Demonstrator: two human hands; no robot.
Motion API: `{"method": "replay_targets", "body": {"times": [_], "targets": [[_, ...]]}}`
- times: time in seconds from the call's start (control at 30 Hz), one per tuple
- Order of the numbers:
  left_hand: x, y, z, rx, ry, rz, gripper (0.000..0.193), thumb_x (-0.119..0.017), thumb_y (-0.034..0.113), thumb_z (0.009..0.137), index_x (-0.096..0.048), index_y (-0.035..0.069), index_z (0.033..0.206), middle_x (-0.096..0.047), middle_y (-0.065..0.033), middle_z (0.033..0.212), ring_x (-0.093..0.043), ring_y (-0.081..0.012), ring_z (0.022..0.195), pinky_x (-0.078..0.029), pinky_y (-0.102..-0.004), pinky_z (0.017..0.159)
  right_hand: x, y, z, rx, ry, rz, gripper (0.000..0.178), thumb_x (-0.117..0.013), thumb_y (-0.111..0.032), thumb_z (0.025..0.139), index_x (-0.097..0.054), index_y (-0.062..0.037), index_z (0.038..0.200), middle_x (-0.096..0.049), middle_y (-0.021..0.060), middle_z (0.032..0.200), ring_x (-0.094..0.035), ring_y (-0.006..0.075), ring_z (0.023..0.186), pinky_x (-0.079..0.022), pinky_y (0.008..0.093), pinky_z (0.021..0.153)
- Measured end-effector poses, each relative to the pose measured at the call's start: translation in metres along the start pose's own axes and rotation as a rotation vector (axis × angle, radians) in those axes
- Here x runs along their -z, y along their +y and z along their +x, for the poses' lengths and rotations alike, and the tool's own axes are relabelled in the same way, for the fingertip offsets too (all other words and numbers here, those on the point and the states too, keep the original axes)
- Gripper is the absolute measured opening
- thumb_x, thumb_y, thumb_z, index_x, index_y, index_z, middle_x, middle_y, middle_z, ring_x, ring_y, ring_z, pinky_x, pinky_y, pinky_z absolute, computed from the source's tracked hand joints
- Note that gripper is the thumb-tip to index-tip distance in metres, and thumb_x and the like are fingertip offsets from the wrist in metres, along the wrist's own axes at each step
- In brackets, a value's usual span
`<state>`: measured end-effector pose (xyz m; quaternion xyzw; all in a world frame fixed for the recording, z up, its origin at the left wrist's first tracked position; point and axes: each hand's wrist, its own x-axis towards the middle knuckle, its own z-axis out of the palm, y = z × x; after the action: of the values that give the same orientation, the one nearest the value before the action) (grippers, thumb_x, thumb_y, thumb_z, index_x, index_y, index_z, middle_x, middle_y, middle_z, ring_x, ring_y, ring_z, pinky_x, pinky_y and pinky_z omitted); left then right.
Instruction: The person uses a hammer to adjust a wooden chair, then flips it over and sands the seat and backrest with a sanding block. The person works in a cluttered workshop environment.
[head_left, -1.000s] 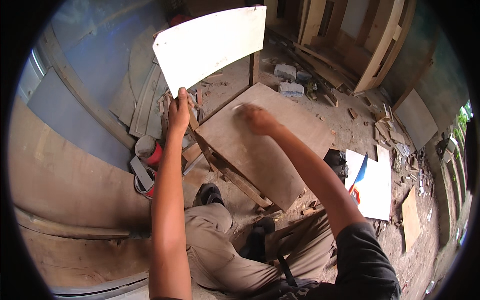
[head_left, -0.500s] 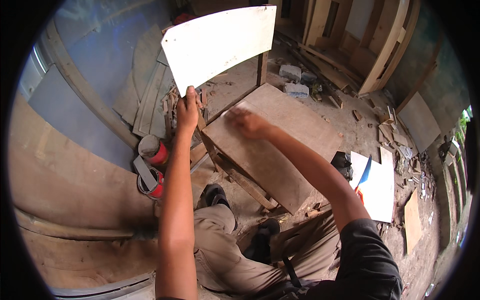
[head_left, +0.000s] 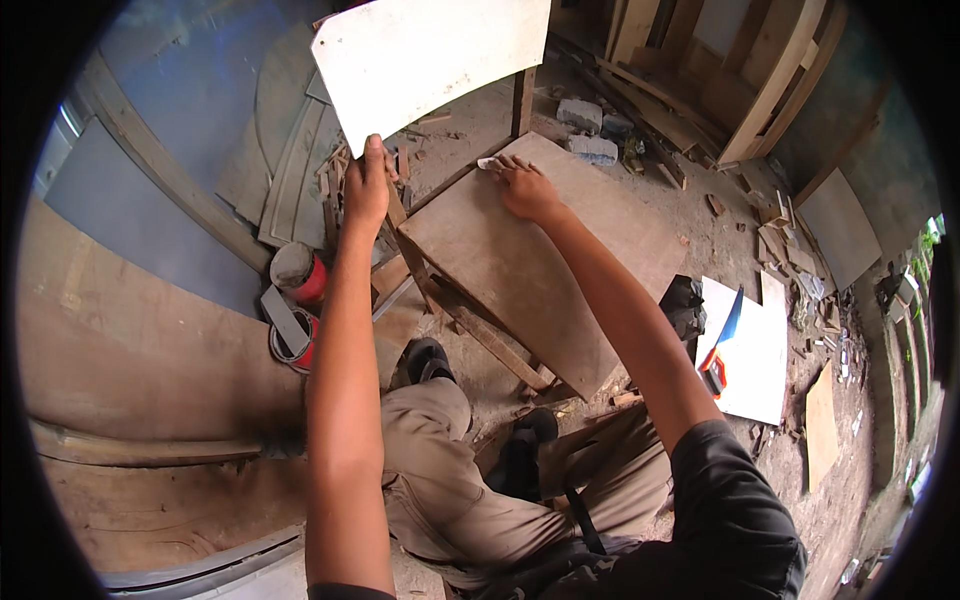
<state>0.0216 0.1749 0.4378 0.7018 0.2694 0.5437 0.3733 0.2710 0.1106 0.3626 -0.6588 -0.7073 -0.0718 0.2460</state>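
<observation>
In front of me stands a wooden chair with a flat brown plywood seat (head_left: 570, 285) and a curved white backrest (head_left: 440, 70). My left hand (head_left: 366, 190) is wrapped round the backrest's lower left corner and post, thumb up on the white face. On the seat, close to its far left edge, lies my right hand (head_left: 528, 188), palm down with fingers bent. A small whitish sheet (head_left: 488, 163) sticks out from under its fingertips, pressed against the wood; most of it is hidden, and its kind does not show.
A handsaw (head_left: 730, 325) with an orange handle rests on a white board (head_left: 755, 375) at the right, beside a black plastic bag (head_left: 683, 305). Two red cans (head_left: 312, 283) stand left of the chair. Concrete blocks (head_left: 592, 150) and wood scraps (head_left: 785, 265) litter the floor beyond.
My right hand has slid over the seat, away from me and to the right, with the whitish sheet. My left hand keeps its hold on the backrest corner. The view has shifted slightly.
</observation>
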Motion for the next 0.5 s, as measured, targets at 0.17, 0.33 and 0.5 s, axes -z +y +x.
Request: {"method": "replay_targets", "body": {"times": [0.17, 0.33, 0.5], "targets": [[0.014, 0.003, -0.001, 0.003, 0.036, -0.027, 0.062, -0.036, 0.060, 0.099, -0.048, 0.006, 0.071, -0.048, -0.0024, 0.065, -0.049, -0.0139, 0.063, -0.041, -0.0317, 0.063, -0.003, -0.086, -0.038, 0.411, -0.020, 0.119, 0.045, -0.044, -0.027, 0.095, -0.045, -0.0069, 0.136, -0.057, 0.0175, 0.130, -0.055, 0.0309, 0.120, -0.043, 0.0430, 0.102], [-0.008, 0.003, 0.000, -0.001, 0.046, -0.042, 0.061, -0.037, 0.058, 0.099, -0.048, 0.006, 0.069, -0.048, -0.0015, 0.062, -0.049, -0.0139, 0.063, -0.040, -0.0312, 0.063, 0.005, -0.043, -0.017, -0.062, -0.340, -0.032, 0.040, -0.046, -0.023, 0.093, -0.055, -0.0043, 0.127, -0.064, 0.0138, 0.116, -0.062, 0.0292, 0.106, -0.049, 0.0404, 0.093], [-0.012, 0.007, 0.000, 0.018, 0.039, -0.062, 0.060, -0.038, 0.058, 0.099, -0.048, 0.007, 0.069, -0.048, -0.0009, 0.062, -0.048, -0.0135, 0.061, -0.040, -0.0306, 0.061, -0.041, -0.067, -0.042, 0.075, -0.366, 0.040, 0.037, -0.041, -0.023, 0.099, -0.054, -0.0058, 0.128, -0.057, 0.0163, 0.132, -0.055, 0.0261, 0.122, -0.043, 0.0431, 0.103]]}}
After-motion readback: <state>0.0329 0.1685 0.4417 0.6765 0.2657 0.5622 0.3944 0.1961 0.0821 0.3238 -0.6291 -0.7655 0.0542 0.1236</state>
